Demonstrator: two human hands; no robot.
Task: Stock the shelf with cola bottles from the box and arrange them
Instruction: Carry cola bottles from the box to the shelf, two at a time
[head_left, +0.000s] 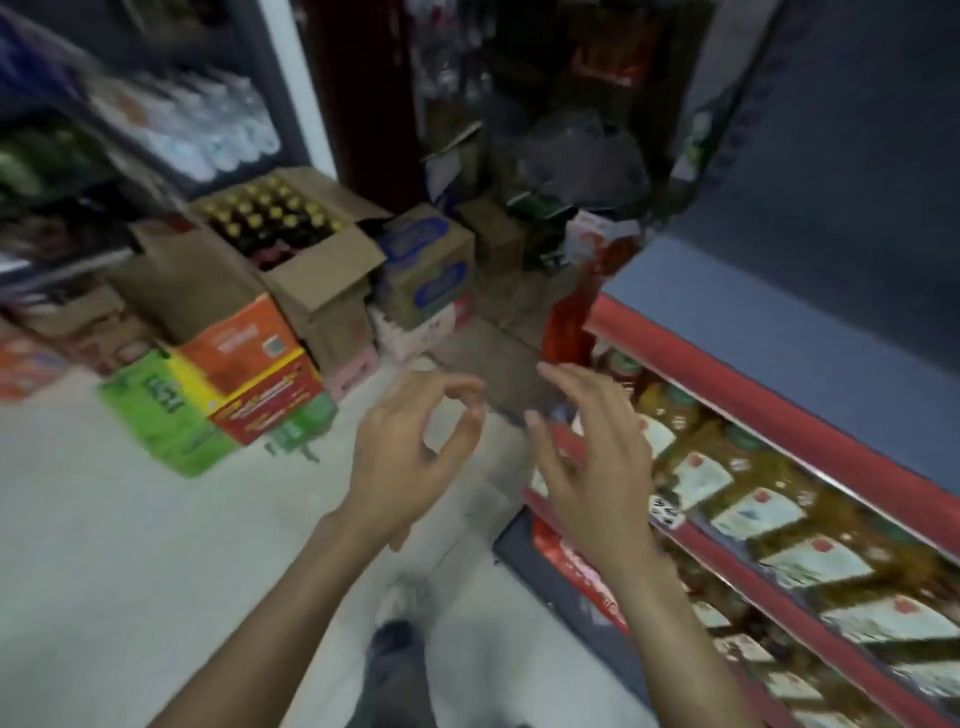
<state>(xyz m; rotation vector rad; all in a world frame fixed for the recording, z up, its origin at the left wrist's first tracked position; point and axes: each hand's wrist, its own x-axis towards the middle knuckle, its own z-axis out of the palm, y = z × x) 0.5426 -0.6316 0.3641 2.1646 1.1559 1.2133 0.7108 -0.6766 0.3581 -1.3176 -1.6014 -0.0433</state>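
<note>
Fingers on my left hand (410, 447) loosely curled, thumb and forefinger nearly meeting, holding nothing; right hand (587, 447) spread wide, also bare. Open brown cardboard box (311, 275) sits well ahead and to the left on the floor, so left hand is nearer. Dark gold-capped cola bottles (270, 218) stand upright inside, packed in rows. Red-edged shelf (779, 415) is on my right, holding yellowish white-labelled bottles (748, 514).

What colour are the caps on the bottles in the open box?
Gold-yellow caps on dark bottles in the open cardboard box, seen in the head view.
</note>
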